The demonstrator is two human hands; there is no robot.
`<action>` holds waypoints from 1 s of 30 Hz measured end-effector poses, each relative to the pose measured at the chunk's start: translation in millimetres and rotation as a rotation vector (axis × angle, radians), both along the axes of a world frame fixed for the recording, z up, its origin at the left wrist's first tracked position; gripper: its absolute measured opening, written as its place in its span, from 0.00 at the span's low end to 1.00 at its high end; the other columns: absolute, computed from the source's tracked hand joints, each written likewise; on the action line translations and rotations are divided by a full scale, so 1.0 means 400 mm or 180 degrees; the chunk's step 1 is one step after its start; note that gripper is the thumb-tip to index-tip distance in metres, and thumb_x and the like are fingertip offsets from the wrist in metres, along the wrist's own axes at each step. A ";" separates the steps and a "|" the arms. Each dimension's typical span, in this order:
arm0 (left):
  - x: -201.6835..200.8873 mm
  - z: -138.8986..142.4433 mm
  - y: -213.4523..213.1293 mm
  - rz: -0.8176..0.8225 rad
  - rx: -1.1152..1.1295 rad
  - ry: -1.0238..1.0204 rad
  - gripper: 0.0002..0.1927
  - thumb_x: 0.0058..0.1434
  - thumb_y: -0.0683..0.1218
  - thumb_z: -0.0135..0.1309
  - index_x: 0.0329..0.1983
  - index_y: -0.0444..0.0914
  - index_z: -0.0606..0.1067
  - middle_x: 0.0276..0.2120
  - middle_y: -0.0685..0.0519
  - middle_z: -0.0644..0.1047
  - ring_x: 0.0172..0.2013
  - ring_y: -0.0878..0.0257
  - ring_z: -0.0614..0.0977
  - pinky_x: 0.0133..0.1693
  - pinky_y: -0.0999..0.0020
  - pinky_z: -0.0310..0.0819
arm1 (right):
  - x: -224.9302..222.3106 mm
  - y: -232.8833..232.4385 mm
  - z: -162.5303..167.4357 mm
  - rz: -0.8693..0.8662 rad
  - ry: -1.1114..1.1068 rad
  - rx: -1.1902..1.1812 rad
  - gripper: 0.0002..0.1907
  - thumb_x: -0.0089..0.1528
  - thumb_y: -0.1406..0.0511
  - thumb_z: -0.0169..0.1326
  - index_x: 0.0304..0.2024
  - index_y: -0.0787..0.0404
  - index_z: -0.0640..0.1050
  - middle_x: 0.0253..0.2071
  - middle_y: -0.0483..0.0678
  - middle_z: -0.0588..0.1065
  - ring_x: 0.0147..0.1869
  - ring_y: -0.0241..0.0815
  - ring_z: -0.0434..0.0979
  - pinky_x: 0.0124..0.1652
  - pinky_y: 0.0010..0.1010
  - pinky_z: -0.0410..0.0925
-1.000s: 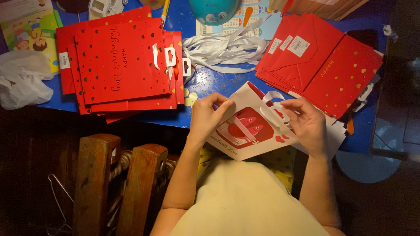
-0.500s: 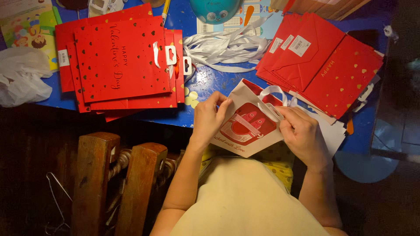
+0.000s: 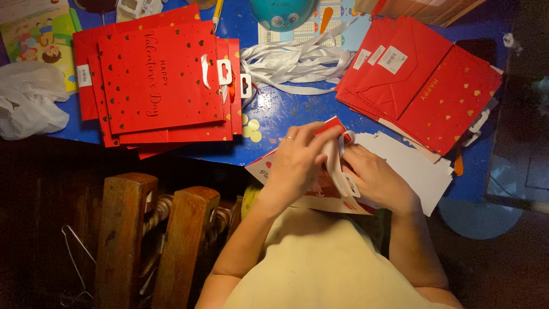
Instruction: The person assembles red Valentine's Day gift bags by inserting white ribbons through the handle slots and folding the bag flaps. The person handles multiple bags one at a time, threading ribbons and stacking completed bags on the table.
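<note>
Head view: both hands, left hand [image 3: 297, 166] and right hand [image 3: 374, 177], pinch a white ribbon handle [image 3: 337, 166] on the near-edge gift bag [image 3: 320, 197]; finished bags [image 3: 160, 80] stacked far left, unfinished bags [image 3: 423, 86] far right.

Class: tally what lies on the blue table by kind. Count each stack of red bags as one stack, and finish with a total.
Stacks of red bags: 2 (left stack, right stack)
Bag held in both hands: 1
Bundle of white ribbons: 1
White plastic bag: 1
Picture book: 1
Total: 6
</note>
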State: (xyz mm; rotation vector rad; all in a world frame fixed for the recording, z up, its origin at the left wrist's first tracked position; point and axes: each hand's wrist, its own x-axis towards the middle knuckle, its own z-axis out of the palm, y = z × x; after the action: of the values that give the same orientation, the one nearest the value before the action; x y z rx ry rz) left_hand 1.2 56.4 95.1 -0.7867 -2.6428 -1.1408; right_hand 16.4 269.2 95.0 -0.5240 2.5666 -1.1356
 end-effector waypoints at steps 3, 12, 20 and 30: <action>0.009 0.017 0.013 -0.0316 -0.0175 0.0091 0.31 0.48 0.36 0.59 0.58 0.42 0.75 0.60 0.50 0.70 0.55 0.48 0.74 0.50 0.58 0.72 | 0.000 -0.018 -0.003 -0.0110 -0.0405 0.0100 0.12 0.60 0.65 0.52 0.40 0.68 0.75 0.39 0.62 0.76 0.43 0.64 0.77 0.41 0.44 0.71; 0.009 0.054 -0.034 -0.0395 -0.0155 0.0221 0.13 0.55 0.38 0.59 0.44 0.39 0.77 0.55 0.50 0.74 0.52 0.53 0.76 0.48 0.60 0.75 | 0.002 0.013 -0.046 0.0149 -0.1066 -0.0740 0.17 0.62 0.66 0.51 0.53 0.65 0.76 0.37 0.53 0.82 0.38 0.42 0.84 0.41 0.33 0.73; 0.004 0.059 -0.034 -0.0436 -0.0020 0.0372 0.07 0.56 0.39 0.60 0.37 0.39 0.75 0.45 0.54 0.76 0.46 0.56 0.77 0.44 0.62 0.75 | 0.022 0.014 -0.076 -0.0837 -0.1849 -0.1550 0.12 0.69 0.65 0.53 0.43 0.68 0.81 0.31 0.40 0.76 0.35 0.27 0.71 0.34 0.24 0.67; 0.023 0.060 -0.065 -0.0744 0.0174 0.0169 0.06 0.57 0.38 0.58 0.37 0.37 0.74 0.43 0.51 0.74 0.46 0.54 0.77 0.49 0.59 0.71 | 0.022 -0.021 -0.046 -0.0466 -0.1176 -0.0884 0.10 0.60 0.67 0.59 0.41 0.66 0.83 0.29 0.43 0.82 0.34 0.27 0.76 0.35 0.25 0.71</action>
State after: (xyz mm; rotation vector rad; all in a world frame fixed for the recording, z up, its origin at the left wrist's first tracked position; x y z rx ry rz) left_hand 10.3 30.2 119.0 -1.1223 -2.5155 -1.2215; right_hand 25.1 260.7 76.7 -0.1621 2.1715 -1.4941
